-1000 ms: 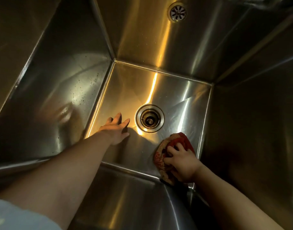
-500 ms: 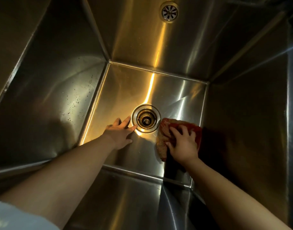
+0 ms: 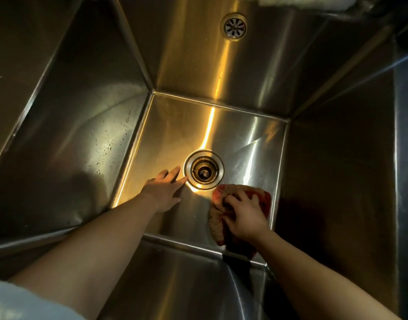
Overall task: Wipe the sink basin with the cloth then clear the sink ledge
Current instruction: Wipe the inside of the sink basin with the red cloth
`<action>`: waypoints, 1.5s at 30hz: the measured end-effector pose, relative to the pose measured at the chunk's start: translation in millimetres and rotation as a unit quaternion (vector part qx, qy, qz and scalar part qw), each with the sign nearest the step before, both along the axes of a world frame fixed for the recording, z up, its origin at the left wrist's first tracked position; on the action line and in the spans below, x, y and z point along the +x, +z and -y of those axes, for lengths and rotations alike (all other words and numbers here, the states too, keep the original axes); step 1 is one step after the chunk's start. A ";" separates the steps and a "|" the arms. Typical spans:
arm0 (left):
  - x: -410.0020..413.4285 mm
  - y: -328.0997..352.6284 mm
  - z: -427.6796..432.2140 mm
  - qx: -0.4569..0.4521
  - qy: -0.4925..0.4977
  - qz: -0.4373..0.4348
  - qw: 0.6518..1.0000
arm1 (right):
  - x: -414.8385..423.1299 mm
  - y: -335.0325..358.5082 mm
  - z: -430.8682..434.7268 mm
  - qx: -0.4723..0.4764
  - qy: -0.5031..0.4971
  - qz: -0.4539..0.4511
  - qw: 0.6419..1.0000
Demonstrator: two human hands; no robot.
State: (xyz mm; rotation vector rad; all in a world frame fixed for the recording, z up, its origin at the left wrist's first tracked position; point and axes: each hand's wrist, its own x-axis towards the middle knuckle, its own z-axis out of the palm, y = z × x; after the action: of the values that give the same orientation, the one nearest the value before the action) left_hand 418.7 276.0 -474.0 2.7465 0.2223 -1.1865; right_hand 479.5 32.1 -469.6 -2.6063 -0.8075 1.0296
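I look down into a deep stainless steel sink basin (image 3: 242,135). A crumpled red and tan cloth (image 3: 218,218) lies on the basin floor near the front right corner. My right hand (image 3: 245,215) grips the cloth with curled fingers and presses it onto the steel. My left hand (image 3: 163,190) rests flat on the basin floor, fingers straight, fingertips just left of the round drain (image 3: 204,170). The sink ledge is out of view.
An overflow grate (image 3: 234,26) sits high on the back wall. Dark specks dot the left wall (image 3: 101,146). The right wall (image 3: 336,181) stands close beside the cloth. Something pale (image 3: 309,2) shows at the top right edge.
My right hand first pushed the cloth away from me to beside the drain, then drew it back a little toward the front right. My left hand slid closer to the drain.
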 end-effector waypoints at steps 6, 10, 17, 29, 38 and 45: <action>-1.2 -2.8 -14.0 0.005 0.067 -0.007 0.998 | -4.3 0.2 -33.7 0.073 0.025 0.004 0.997; -4.6 -6.4 -28.5 -0.010 0.140 0.000 0.990 | -10.0 2.0 -54.3 0.176 0.047 -0.047 0.982; 2.3 -1.0 -26.2 -0.066 0.132 0.085 0.985 | 21.1 -12.1 -14.8 0.168 -0.141 0.110 0.970; 15.3 0.6 56.0 -0.133 -0.006 0.064 0.989 | 27.7 -42.3 14.0 -0.031 -0.039 0.088 0.995; 23.4 4.2 65.8 -0.101 -0.058 0.102 0.988 | 28.0 -40.5 15.2 -0.026 -0.042 0.071 0.996; 31.2 14.6 21.9 -0.074 0.052 0.120 0.989 | 25.9 -38.9 11.9 -0.025 -0.050 0.082 0.995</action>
State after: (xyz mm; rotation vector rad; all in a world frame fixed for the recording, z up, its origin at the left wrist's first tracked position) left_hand 449.9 254.1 -459.4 2.6780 0.2349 -0.8043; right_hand 505.4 20.2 -508.5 -2.7708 -0.6868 0.8283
